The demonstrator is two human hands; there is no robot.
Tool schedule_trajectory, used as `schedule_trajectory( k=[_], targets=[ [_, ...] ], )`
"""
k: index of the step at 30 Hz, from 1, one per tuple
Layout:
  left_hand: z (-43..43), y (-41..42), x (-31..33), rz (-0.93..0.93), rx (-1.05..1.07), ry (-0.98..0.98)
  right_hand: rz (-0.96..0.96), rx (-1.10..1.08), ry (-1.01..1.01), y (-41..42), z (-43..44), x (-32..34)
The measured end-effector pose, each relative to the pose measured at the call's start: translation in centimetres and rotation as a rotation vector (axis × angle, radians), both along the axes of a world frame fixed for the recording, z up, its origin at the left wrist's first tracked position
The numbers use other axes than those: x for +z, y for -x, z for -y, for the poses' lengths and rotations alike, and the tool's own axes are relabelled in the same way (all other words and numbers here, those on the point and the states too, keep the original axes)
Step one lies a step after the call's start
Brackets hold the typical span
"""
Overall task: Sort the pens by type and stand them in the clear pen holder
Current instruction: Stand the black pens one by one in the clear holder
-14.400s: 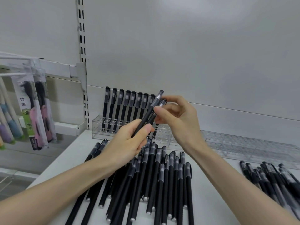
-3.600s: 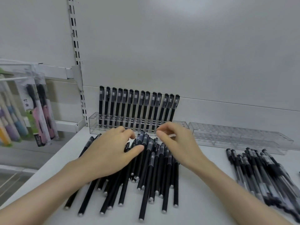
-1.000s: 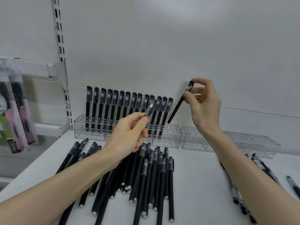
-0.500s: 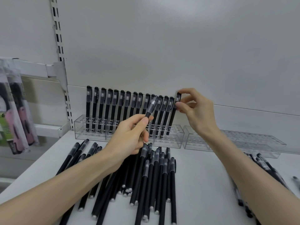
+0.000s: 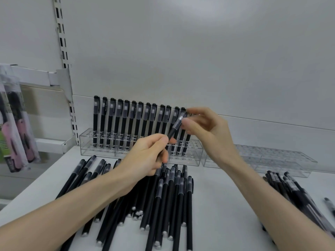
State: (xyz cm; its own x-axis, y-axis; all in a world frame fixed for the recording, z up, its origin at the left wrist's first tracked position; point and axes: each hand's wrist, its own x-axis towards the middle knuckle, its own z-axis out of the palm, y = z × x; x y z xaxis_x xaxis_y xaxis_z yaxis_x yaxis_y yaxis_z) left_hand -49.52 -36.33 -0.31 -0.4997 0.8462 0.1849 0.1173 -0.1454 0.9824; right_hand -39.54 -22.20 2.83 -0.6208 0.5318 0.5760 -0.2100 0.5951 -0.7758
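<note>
A clear pen holder (image 5: 193, 157) stands at the back of the white shelf with a row of black capped pens (image 5: 125, 124) upright in it. Loose black pens (image 5: 168, 196) lie in a pile in front of it. My left hand (image 5: 146, 158) grips one black pen (image 5: 175, 126) by its barrel, tilted up to the right in front of the row's right end. My right hand (image 5: 206, 131) is at that pen's cap, which sits between thumb and forefinger in a pinch.
A second clear holder (image 5: 272, 160) with nothing in it stands to the right. Another pile of pens with clear grips (image 5: 297, 192) lies at the right edge. Packaged goods (image 5: 14, 127) hang at the left, beside a slotted shelf upright (image 5: 63, 57).
My right hand has let go of the pen it stood at the right end of the row and has moved left to the cap of the pen in my left hand.
</note>
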Motion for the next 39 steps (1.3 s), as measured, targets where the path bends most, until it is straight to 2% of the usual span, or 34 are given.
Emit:
schedule_trajectory(
  k=[3, 6, 11, 14, 16, 20, 30, 39],
  targets=[
    [-0.1, -0.5, -0.2, -0.004, -0.039, -0.010, -0.067, 0.077, 0.111, -0.1, 0.7, -0.4],
    [-0.1, -0.5, -0.2, -0.132, -0.041, 0.008, -0.097, 0.118, 0.202, -0.5, 1.0, -0.1],
    [-0.1, 0.5, -0.5, -0.639, 0.186, 0.085, -0.163, -0.058, 0.059, -1.4, -0.1, 1.7],
    [-0.3, 1.2, -1.3, -0.947, 0.230, 0.214, -0.183, -0.191, -0.069, -1.8, -1.7, 2.6],
    [-0.5, 1.4, -1.7, -1.052, 0.210, 0.301, -0.193, -0.233, -0.110, -1.8, -2.5, 2.7],
    [-1.0, 1.6, -2.2, -1.100, 0.179, 0.404, -0.184, -0.262, -0.146, -1.1, -3.6, 2.4],
    [-1.1, 1.7, -2.3, -1.167, 0.186, 0.421, -0.032, -0.256, -0.179, 0.3, -4.7, 0.2],
    [-1.3, 1.8, -2.4, -1.184, 0.208, 0.425, 0.052, -0.263, -0.207, 0.1, -5.2, 1.0]
  ],
)
